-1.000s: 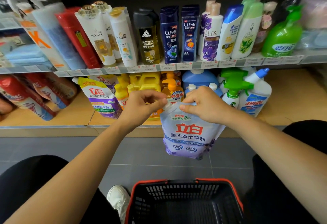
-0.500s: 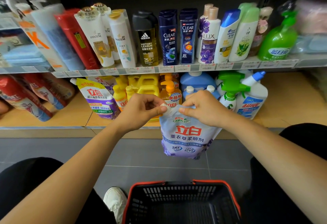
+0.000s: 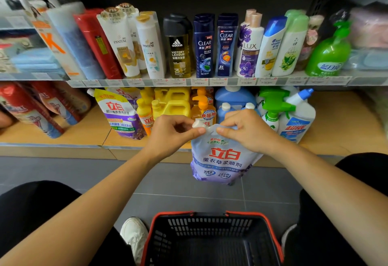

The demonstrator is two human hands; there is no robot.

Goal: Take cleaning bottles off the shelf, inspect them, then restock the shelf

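Holding a soft purple pouch (image 3: pixel 222 158) up by its top, both hands pinch it: left hand (image 3: pixel 170 134) at the white cap (image 3: pixel 198 123), right hand (image 3: pixel 246 129) beside it, above a basket (image 3: pixel 210 238).

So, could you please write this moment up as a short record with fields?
Held item: lavender refill pouch, hanging upright above the floor
Left hand: pinches the pouch's top beside its white cap
Right hand: pinches the pouch's top edge
Foreground: basket on the floor
Behind: lower shelf with yellow jugs
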